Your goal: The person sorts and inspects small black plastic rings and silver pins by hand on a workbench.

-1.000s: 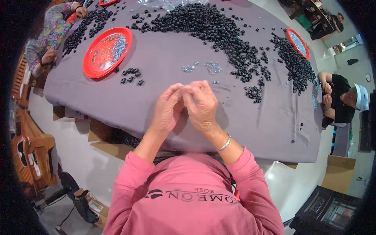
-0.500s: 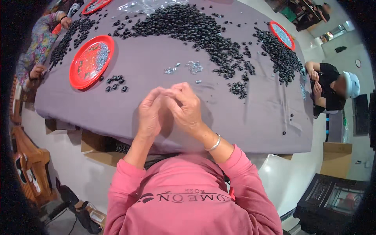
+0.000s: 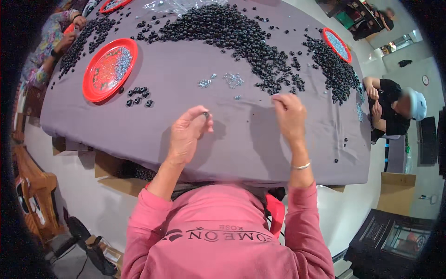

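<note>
Pinched at the fingertips of the left hand point(image 3: 186, 135), over the near part of the grey-draped bench point(image 3: 320, 149): a small dark piece point(image 3: 206, 114), compact and roundish, with a paler spot toward its middle — too small for finer detail. Remaining fingers loosely bent. Close in look to the loose black pieces point(image 3: 137, 100) in a little cluster farther left: squat, rounded, bead-like, glossy, with small highlights on the curved sides. Lying singly there, some touching, some just apart.

Well apart to the right, the right hand point(image 3: 292, 118), with thumb and fingertips drawn together, near the close end of the big black heap point(image 3: 218, 32). Impossible to tell of anything caught between those tips. Silvery bangle point(image 3: 302, 166) at the wrist, pink sleeve point(image 3: 302, 204) below.

Beyond both hands, small clumps of clear, bluish-silver bits point(image 3: 232, 80), tiny and glinting against the grey. Similar bits on one side of a round red plate point(image 3: 88, 88) left of the black cluster. Another heap of black pieces point(image 3: 330, 72) farther right, beside a smaller red plate point(image 3: 348, 59) of pale bits. At the right edge of the bench, a person in black point(image 3: 390, 90) with a white cap point(image 3: 419, 104); at the far left, another in flowered clothing point(image 3: 55, 30).
</note>
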The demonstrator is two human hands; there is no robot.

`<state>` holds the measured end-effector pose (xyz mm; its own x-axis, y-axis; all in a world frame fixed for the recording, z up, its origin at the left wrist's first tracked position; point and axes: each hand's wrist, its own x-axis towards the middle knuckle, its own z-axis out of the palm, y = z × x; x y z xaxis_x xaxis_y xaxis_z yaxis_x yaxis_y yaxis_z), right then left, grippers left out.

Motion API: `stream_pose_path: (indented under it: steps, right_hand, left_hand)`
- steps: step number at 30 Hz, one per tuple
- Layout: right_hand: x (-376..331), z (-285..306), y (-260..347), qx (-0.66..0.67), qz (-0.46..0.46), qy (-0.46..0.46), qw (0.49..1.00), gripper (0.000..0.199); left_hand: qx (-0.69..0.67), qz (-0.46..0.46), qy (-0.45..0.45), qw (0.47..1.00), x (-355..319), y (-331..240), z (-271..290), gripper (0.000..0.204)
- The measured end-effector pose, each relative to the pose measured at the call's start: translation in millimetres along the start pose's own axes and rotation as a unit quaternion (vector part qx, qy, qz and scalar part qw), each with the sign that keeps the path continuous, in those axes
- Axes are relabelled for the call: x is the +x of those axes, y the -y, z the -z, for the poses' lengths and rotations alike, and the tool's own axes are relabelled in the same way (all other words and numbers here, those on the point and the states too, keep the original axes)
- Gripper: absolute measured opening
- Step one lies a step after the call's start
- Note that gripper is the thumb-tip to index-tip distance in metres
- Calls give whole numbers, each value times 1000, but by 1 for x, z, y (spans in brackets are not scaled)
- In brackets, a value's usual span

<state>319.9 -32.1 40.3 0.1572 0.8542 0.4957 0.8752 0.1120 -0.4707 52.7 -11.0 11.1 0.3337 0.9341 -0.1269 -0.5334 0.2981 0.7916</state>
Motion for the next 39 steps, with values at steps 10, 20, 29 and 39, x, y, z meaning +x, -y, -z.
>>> stream_pose_path:
  steps: [10,20,29,39]
  right_hand:
    - [17,-10,22,-225,169,159,946,6]
    - [-1,-51,123,260,14,194,946,15]
    - [-17,-79,162,521,-102,186,826,8]
    - [-27,-95,155,412,-29,143,900,6]
  left_hand:
    - [60,31,-6,998,-12,-16,29,15]
    - [-29,17,51,998,-26,-27,43,18]
    - [-34,28,38,998,-25,-25,51,23]
    - [-51,9,37,998,-28,-23,55,20]
